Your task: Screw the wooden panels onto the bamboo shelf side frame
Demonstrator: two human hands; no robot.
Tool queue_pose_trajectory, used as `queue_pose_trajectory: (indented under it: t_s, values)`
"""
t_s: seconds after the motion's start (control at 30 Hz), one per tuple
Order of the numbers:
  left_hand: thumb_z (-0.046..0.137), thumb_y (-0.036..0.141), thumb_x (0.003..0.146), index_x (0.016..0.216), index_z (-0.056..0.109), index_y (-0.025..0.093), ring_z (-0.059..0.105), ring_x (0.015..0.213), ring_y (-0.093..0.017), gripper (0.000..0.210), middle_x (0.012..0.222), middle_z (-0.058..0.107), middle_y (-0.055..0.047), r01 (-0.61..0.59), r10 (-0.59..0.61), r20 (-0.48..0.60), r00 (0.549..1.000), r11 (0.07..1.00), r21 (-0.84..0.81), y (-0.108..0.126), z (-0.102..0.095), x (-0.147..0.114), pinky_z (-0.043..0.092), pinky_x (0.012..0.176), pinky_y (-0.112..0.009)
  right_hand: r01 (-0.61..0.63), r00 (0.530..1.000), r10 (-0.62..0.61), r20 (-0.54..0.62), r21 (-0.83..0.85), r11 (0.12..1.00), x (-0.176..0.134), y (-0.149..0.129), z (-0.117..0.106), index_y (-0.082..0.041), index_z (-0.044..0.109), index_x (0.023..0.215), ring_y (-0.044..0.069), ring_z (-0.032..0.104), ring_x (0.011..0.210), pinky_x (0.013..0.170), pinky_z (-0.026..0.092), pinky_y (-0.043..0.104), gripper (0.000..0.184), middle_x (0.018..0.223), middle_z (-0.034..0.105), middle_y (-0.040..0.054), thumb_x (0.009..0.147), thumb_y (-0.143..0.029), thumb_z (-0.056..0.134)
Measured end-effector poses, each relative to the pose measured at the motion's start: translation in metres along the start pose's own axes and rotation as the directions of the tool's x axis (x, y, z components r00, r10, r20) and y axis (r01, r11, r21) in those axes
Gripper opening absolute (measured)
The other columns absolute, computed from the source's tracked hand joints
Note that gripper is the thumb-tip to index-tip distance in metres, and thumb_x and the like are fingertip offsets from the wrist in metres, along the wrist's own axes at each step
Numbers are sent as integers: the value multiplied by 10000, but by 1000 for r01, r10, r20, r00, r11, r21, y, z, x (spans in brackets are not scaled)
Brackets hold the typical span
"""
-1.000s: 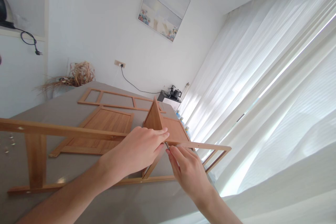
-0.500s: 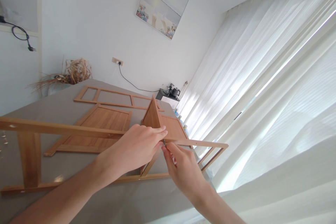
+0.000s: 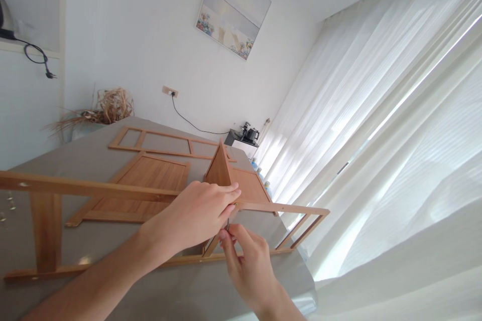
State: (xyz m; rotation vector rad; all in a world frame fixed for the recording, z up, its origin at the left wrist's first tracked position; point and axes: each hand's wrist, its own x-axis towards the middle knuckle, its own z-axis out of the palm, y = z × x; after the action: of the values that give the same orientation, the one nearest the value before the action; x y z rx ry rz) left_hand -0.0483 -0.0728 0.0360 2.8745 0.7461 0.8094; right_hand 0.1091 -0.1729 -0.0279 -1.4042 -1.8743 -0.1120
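Observation:
My left hand (image 3: 198, 208) is closed around the upper rail of a wooden frame (image 3: 301, 209), where an upright wooden panel (image 3: 218, 165) meets it. Its thumb and forefinger lie beside a small metal bolt head (image 3: 235, 204) at this joint. Just below, my right hand (image 3: 248, 263) pinches a thin dark metal rod that looks like a hex key (image 3: 228, 223). The key points upward toward the joint; my left fingers partly hide its far end, so contact cannot be made out.
A panelled wooden board (image 3: 150, 173) and an open ladder-like frame (image 3: 165, 135) lie on the grey table (image 3: 86, 153). Small metal pieces (image 3: 11, 204) sit at far left. Another panel (image 3: 248, 184) lies behind the joint. White curtains (image 3: 376, 135) hang at right.
My right hand has moved down and slightly left, and the hex key now points more upright. My left hand keeps its hold on the frame. The view has shifted slightly.

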Motion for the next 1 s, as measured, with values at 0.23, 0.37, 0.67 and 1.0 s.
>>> queue_pose_trajectory:
  t_s: [0.23,0.37,0.67,1.0]
  values:
    - [387,289,999,1400,576,281,749,995,-228,443,1404,596,33,16,-17,10,1000,1000,12,3,-2,-1,582,795,-359,162,985,-172,-12,-275,948,12,10,-26,-218,418,773,93,381,558,553,305,227,255,641,443,-44,1021,-190,466]
    - [406,291,987,1392,585,283,755,972,-238,443,1404,589,37,33,-33,5,999,999,27,4,-3,0,589,771,-368,174,984,-173,30,-303,937,19,18,-31,-220,402,766,94,382,560,554,292,239,270,658,455,-44,1027,-190,461]
    - [422,270,972,1385,590,292,768,867,-232,446,1398,595,52,18,-17,-10,1000,999,42,3,-1,-1,593,704,-384,234,972,-217,87,-355,905,25,16,-38,-220,403,748,101,359,556,550,278,252,293,666,452,-42,1038,-192,433]
    - [418,268,974,1404,570,281,758,960,-235,456,1399,591,65,25,-25,-1,1000,999,39,4,0,0,602,770,-388,347,938,-288,193,-522,779,32,14,-48,-208,473,768,124,399,591,580,289,280,253,666,471,-29,1014,-152,458]
